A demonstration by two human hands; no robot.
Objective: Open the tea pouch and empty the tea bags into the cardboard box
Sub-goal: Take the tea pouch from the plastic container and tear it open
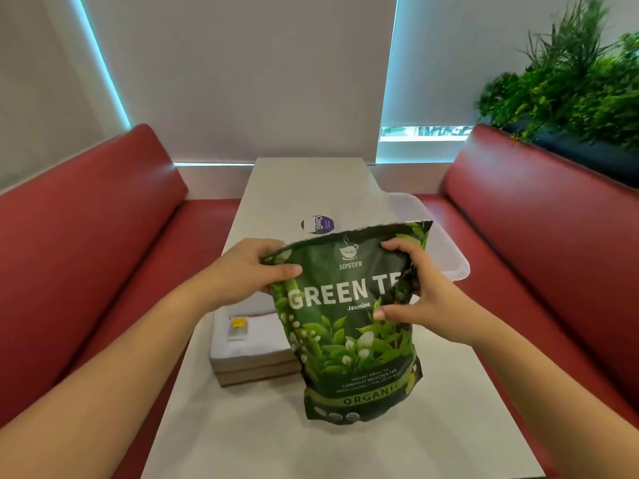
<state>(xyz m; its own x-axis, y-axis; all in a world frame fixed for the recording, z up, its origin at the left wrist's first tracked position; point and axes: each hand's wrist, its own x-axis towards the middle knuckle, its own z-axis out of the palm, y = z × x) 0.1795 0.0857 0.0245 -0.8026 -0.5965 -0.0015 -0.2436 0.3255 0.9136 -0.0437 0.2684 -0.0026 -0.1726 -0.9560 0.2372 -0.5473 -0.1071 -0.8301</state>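
left hand point(242, 271): pinches the pouch point(349, 326) at its upper left edge, thumb on the front, fingers behind
right hand point(425, 299): curled round the upper right edge, fingertips over the front near the top, thumb lower on the front; foil crumpled under it
pouch: upright between both hands, label toward the camera, slightly tilted; top edge uneven, open or sealed can't tell; bottom at the table point(311, 188), touching or not can't tell
box point(249, 354): below the left hand, just left of the pouch, right end hidden behind it
tea bag point(238, 328): on the box's pale top, under the left wrist
tub point(446, 243): clear plastic, beyond the right hand
sticker point(318, 224): round, purple, on the table just past the pouch top
benches point(86, 236): red, outside both arms
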